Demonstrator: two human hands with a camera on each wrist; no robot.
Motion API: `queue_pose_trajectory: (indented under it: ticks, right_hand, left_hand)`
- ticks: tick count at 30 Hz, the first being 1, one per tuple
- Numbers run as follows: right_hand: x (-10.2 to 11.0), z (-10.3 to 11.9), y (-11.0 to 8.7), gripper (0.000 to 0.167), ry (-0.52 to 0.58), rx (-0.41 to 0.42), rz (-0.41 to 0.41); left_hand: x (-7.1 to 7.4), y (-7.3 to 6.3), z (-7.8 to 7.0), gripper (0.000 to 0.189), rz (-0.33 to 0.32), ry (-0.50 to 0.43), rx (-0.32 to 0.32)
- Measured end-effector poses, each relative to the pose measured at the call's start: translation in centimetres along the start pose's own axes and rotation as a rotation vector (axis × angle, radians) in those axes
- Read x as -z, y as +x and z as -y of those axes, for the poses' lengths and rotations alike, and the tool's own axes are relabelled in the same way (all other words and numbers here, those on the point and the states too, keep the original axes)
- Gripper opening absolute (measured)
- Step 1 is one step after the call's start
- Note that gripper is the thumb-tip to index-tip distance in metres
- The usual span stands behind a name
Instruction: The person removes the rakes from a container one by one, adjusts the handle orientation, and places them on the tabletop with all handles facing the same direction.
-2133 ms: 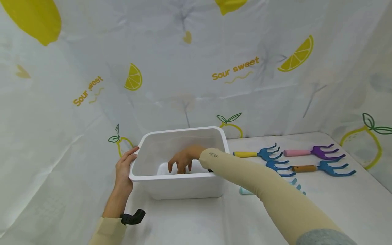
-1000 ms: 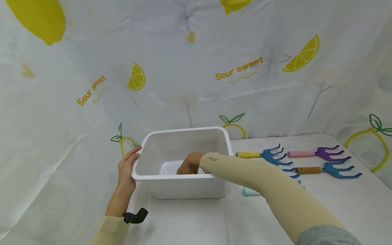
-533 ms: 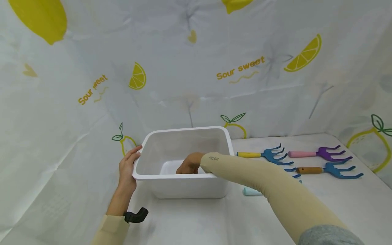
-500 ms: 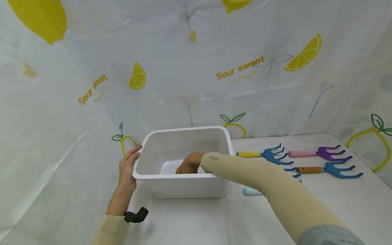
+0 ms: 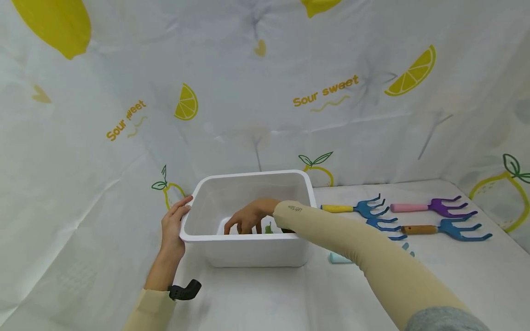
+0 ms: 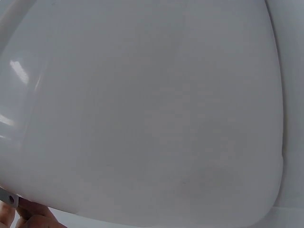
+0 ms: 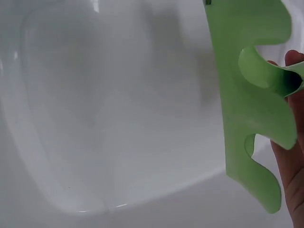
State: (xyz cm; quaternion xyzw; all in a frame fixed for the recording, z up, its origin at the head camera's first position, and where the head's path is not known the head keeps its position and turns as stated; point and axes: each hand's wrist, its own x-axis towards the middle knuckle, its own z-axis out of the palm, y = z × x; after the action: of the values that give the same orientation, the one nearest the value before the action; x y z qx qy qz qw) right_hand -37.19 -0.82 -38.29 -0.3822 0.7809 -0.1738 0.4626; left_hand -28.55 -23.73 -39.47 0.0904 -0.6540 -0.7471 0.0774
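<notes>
A white plastic tub (image 5: 252, 253) stands on the table with its open top tilted towards me. At its left end my left hand (image 5: 171, 230) holds the rim. In the left wrist view the tub's wall (image 6: 156, 114) fills most of the picture, and a few fingers (image 6: 38, 219) show at the bottom left. My right hand (image 5: 248, 216) is inside the tub, fingers bent downwards. It grips the handle of a light-green hand rake (image 7: 232, 99), whose broad flat tines spread across the right wrist view. In the head view only a green sliver of it shows below the wrist.
Several hand rakes lie right of the tub: one with a yellow handle (image 5: 337, 208), one pink and purple (image 5: 410, 208), one with a brown handle (image 5: 418, 230). A pale-blue handle (image 5: 341, 258) is partly under my right sleeve. A lemon-print sheet (image 5: 248, 92) hangs behind.
My right hand went down into the tub, stayed low, and has now risen with the green hand rake. My left hand keeps its place on the rim.
</notes>
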Motion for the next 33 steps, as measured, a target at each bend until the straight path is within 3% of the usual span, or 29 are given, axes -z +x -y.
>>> queue_pose_trajectory:
  ticks: [12, 20, 33]
  right_hand:
    - [1.4, 0.1, -0.6, 0.050, -0.057, 0.033, -0.094]
    - [1.8, -0.2, -0.7, 0.051, -0.084, 0.097, -0.141]
    - [2.7, 0.2, -1.9, 0.051, 0.033, 0.141, -0.184]
  left_hand:
    - [-0.2, 0.2, 0.0, 0.042, -0.009, 0.012, -0.015]
    - [-0.2, 0.2, 0.2, 0.043, -0.014, 0.013, -0.003]
    - [0.1, 0.1, 0.1, 0.043, -0.001, 0.031, 0.009]
